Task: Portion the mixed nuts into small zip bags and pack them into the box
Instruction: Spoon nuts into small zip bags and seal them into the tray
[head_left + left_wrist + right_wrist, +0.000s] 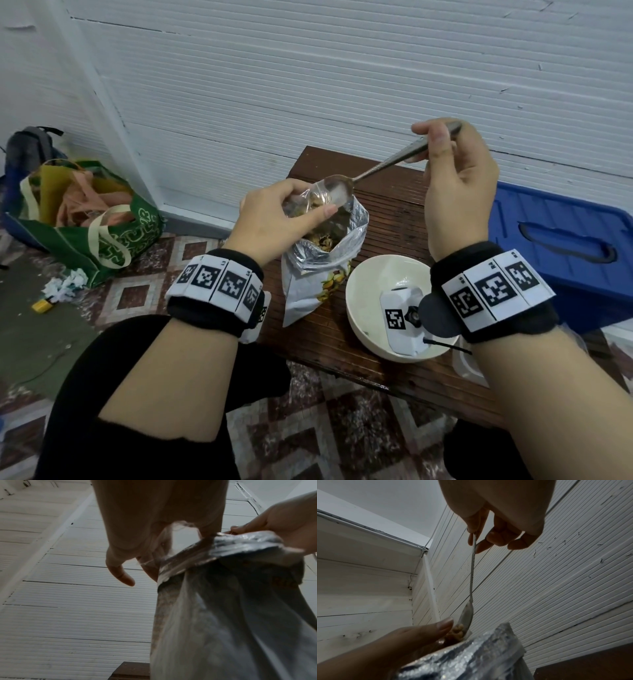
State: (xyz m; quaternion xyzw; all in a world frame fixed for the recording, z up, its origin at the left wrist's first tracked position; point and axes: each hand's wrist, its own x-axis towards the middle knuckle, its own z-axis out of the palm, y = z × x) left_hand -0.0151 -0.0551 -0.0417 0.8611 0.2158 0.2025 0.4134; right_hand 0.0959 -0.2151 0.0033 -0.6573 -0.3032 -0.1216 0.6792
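My left hand [313,200] pinches a small clear zip bag [305,205] open, just above the mouth of a large foil bag of mixed nuts [318,274] that stands on the brown wooden table [394,219]. My right hand [430,135] grips the handle end of a metal spoon [376,168]. The spoon's bowl rests tilted at the zip bag's mouth. In the right wrist view, nuts [458,630] sit just under the spoon [472,574], beside my left thumb [443,624]. The left wrist view shows the foil bag [223,615] close below my left hand [154,547].
A white bowl [363,291] stands on the table's near right, under my right wrist. A blue plastic box with a lid [555,240] lies to the right. A clear container [469,366] shows at the table's right edge. A green tote bag [85,219] sits on the floor, left.
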